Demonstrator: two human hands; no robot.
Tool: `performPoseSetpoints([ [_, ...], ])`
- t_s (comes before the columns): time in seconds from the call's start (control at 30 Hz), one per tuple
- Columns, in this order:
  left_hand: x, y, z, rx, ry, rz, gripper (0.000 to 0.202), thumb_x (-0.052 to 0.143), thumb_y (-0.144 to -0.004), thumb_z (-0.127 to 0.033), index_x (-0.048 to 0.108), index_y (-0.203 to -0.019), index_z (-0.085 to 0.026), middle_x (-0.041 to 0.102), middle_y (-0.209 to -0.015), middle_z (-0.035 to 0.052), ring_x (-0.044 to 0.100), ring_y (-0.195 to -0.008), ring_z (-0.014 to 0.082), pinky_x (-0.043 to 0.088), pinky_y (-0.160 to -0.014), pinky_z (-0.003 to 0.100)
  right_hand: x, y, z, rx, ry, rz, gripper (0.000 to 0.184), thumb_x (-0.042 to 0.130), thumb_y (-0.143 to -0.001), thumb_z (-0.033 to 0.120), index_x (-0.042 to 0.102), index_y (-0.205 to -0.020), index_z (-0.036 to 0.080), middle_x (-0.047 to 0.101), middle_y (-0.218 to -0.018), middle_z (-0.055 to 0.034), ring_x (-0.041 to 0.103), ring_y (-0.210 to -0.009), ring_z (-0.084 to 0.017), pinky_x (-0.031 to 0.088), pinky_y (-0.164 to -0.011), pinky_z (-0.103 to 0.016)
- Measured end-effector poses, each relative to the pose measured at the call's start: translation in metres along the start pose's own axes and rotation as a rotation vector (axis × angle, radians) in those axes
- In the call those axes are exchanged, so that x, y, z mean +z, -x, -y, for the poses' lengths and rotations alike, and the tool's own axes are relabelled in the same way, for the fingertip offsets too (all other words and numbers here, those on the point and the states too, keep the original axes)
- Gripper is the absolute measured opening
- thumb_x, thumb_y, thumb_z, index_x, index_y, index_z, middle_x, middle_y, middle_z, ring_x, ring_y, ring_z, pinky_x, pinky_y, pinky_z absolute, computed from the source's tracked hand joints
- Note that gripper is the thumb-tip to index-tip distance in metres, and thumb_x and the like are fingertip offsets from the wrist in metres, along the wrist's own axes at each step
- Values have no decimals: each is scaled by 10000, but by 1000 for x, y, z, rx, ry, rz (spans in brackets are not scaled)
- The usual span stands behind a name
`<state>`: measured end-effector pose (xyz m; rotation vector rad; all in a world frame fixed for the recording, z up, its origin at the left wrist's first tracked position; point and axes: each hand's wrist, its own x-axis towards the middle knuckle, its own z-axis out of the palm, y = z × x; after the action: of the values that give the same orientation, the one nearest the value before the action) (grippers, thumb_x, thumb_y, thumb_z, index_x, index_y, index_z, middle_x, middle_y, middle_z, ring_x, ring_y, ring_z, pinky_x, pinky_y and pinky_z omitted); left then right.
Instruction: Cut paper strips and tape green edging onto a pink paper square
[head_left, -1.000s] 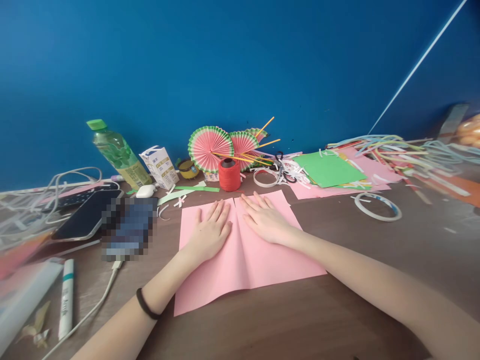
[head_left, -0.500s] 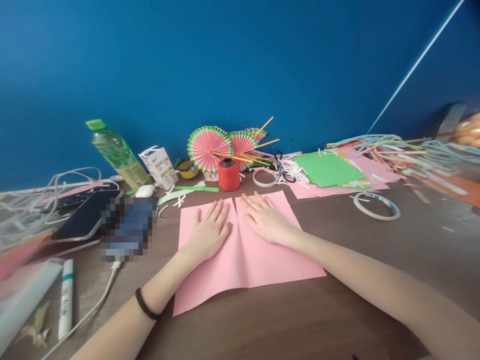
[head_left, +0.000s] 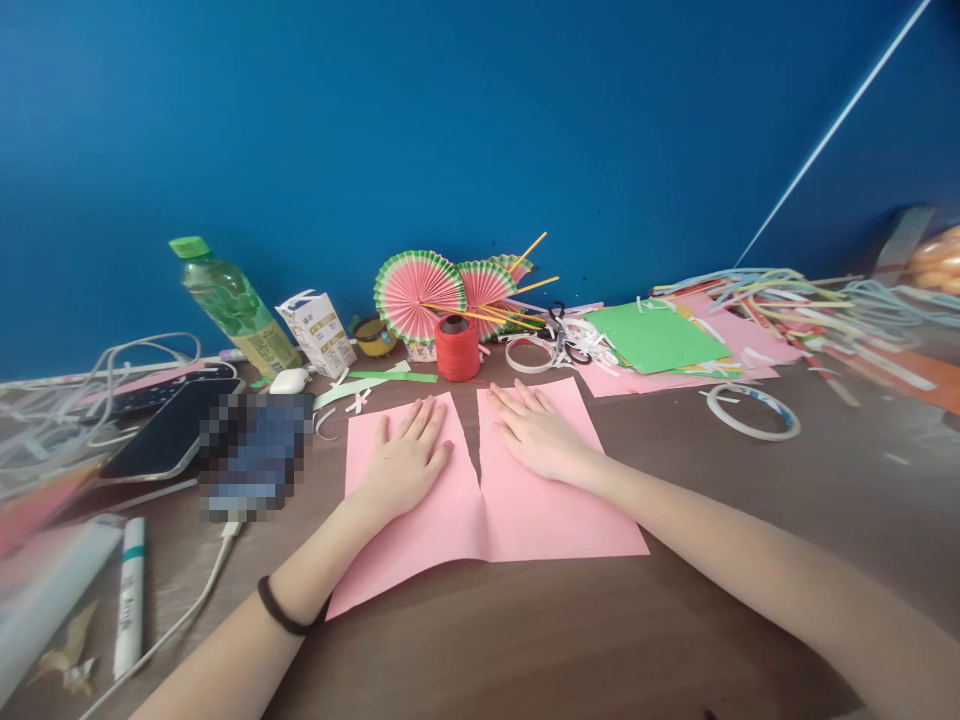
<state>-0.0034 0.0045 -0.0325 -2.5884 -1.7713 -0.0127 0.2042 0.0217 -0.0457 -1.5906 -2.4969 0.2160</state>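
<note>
A sheet of pink paper (head_left: 536,520) lies on the dark wooden table, creased down its middle. From its far edge a V-shaped tear runs along the crease to about halfway; the near half is still joined and rises slightly at the fold. My left hand (head_left: 405,460) rests flat on the left half, fingers stretched out. On the right half, my right hand (head_left: 536,430) also lies flat with its fingers extended toward the far edge. Just beyond the tear stands a spool of red thread (head_left: 457,350).
Pleated watermelon-patterned paper fans (head_left: 420,295) stand against the blue wall. At left are a green bottle (head_left: 236,305), a small carton (head_left: 317,333), phones (head_left: 172,430) and a marker (head_left: 130,600). Green paper (head_left: 660,337), scissors (head_left: 576,352) and a tape roll (head_left: 754,412) lie at right.
The tear has opened wider and run much further toward me. My left hand and the left half have shifted left and slightly nearer; my right hand has moved only slightly.
</note>
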Motion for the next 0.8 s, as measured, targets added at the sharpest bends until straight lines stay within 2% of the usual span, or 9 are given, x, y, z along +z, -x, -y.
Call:
performPoseSetpoints([
  [0.1,2,0,1,5,6,-19,536,184,-900,-368,193,-1404,-186,198,-1471,66,163,-1355,210,134,-1055,538,0,0,1,1,-12,-16,557,180,-910,388,207,-1417,158,185,-1476,-4,93,-1357,-286,156,-1084,-460],
  [0.2,1,0,1,24,12,-57,539,199,-898,-372,222,-1397,-171,235,-1461,84,194,-1345,233,175,-1050,530,-1,-1,4,-12,-1,-115,522,235,-907,359,324,-1374,144,308,-1436,-50,194,-1334,-274,207,-1065,-444],
  [0.3,-3,-1,1,84,6,-134,498,250,-885,-335,380,-1322,-136,376,-1395,107,309,-1291,240,230,-1057,453,-6,-1,6,-57,14,-210,431,297,-895,304,495,-1246,152,492,-1292,-87,402,-1201,-244,321,-995,-397],
  [0.37,-7,-1,-1,126,21,-144,452,266,-871,-284,477,-1244,-142,482,-1309,96,403,-1220,221,268,-1049,393,-8,0,8,-84,-2,-213,402,320,-889,300,543,-1189,153,532,-1237,-87,461,-1132,-225,357,-966,-361],
  [0.47,-14,1,-6,132,81,-37,476,266,-849,-239,438,-1280,-136,456,-1340,82,393,-1235,207,275,-1052,382,-6,3,12,-77,-12,-182,452,337,-881,342,504,-1236,117,471,-1311,-100,390,-1215,-237,294,-1028,-366],
  [0.57,-18,7,-15,99,108,95,552,253,-844,-258,285,-1370,-96,261,-1452,91,195,-1343,234,184,-1084,446,-2,6,17,-40,7,-116,567,325,-871,398,386,-1328,68,328,-1415,-130,214,-1324,-281,172,-1082,-437],
  [0.63,-17,11,-22,103,103,121,578,240,-851,-283,214,-1393,-86,179,-1472,99,100,-1360,238,145,-1088,465,1,7,20,-19,9,-70,618,302,-869,421,311,-1366,55,244,-1450,-141,135,-1349,-291,133,-1085,-471],
  [0.73,-9,18,-30,131,96,132,604,221,-874,-357,144,-1408,-84,122,-1475,126,74,-1359,235,145,-1085,454,4,7,21,6,9,-40,629,263,-875,423,259,-1389,60,193,-1465,-137,100,-1357,-283,122,-1082,-487],
  [0.8,-3,21,-33,134,69,105,608,208,-886,-386,144,-1407,-80,101,-1475,140,48,-1357,257,136,-1078,482,4,7,20,19,12,-39,624,247,-880,422,244,-1395,69,184,-1468,-129,97,-1358,-282,119,-1082,-491],
])
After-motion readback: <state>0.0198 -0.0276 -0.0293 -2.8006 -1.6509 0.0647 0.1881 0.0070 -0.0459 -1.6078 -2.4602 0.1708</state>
